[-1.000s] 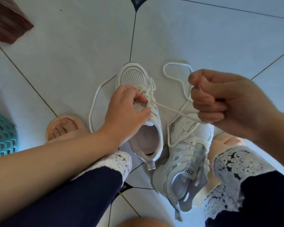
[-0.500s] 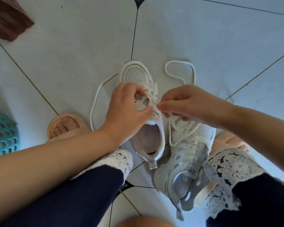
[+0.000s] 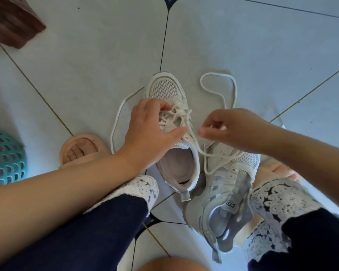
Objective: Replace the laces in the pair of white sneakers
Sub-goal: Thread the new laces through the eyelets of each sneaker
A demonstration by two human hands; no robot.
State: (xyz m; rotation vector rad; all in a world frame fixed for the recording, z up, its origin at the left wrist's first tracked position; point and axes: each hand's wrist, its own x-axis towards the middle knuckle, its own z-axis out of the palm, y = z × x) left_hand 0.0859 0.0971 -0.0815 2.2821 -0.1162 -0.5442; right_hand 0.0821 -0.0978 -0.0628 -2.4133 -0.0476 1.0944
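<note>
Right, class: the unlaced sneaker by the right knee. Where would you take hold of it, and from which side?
Probably the heel collar of the unlaced sneaker, coming from the person's side. It lies tipped with heel and open mouth nearest; its toe end sits under the right hand, and a loose lace crosses it.

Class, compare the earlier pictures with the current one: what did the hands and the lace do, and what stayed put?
The right hand, which had pulled the lace taut out to the right, came back to the upright sneaker and now hovers just beside it, still pinching the lace, which hangs slack. The left hand kept its grip on the lacing, and the sneaker stayed in place.
</note>
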